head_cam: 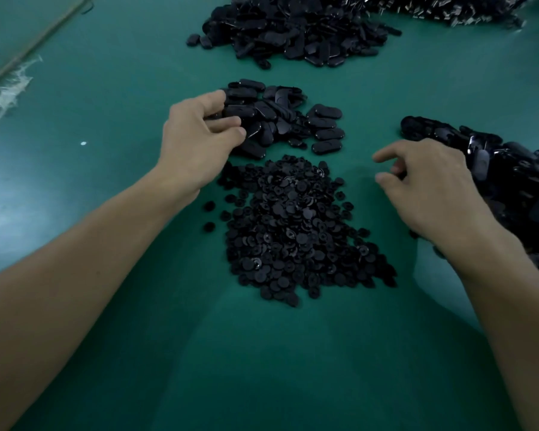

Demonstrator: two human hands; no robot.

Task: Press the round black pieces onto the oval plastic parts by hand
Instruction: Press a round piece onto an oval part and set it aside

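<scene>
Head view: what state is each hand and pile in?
left hand: pinches an oval part at the small oval pile
right hand: loosely curled, holds nothing
round pieces: loose heap, untouched
far oval heap: loose, untouched
right heap: loose, beside the right hand

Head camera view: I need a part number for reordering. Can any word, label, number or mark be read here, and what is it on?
No text can be read in this view.
oval plastic parts: faint moulded lines only, no legible letters.
round black pieces: too small and dark to read.
green table: no label or sign shows.
</scene>
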